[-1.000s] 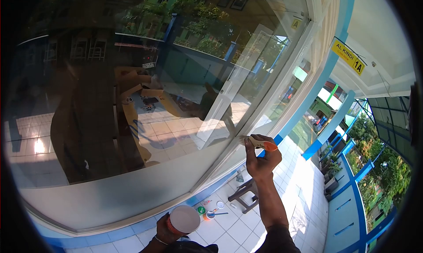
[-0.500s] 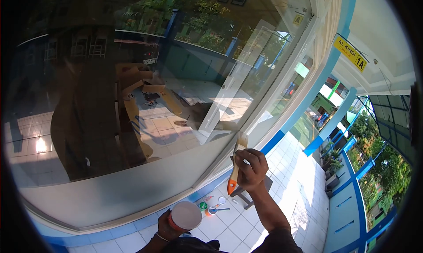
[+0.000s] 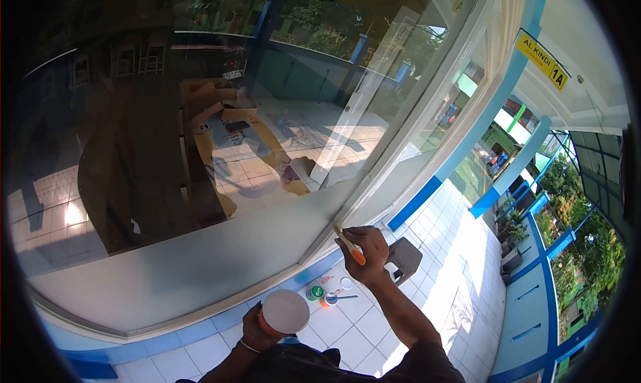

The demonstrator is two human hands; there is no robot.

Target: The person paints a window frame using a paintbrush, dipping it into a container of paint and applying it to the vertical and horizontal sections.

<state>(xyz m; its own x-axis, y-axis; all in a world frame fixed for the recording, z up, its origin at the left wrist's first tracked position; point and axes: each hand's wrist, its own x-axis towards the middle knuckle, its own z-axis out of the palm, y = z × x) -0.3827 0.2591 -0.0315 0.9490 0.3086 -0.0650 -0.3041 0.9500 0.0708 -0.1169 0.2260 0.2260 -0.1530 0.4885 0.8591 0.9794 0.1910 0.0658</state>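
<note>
My right hand (image 3: 366, 253) is closed around a paintbrush (image 3: 358, 256) with an orange-tipped handle. The bristle end, partly hidden by my fingers, is at the white window frame (image 3: 366, 195), near the lower corner of the glass; whether it presses on the frame is hard to tell. Low in the view, my left hand (image 3: 254, 331) grips the side of an orange-red paint tub (image 3: 286, 312), whose open top shows a pale whitish inside. A large window pane (image 3: 267, 149) with reflections stands in front of me, frosted along its lower part.
On the tiled floor (image 3: 360, 329) are a green-topped can (image 3: 315, 293), a small orange-and-white cup (image 3: 327, 301) with a blue-handled tool across it, and a white lid (image 3: 346, 283). A grey-brown stool (image 3: 407, 257) stands behind my right hand. A low wall (image 3: 527, 303) runs along the right.
My right hand has moved down along the window frame with the paintbrush, which is now tilted differently. The left hand still holds the paint tub. The camera view has shifted slightly.
</note>
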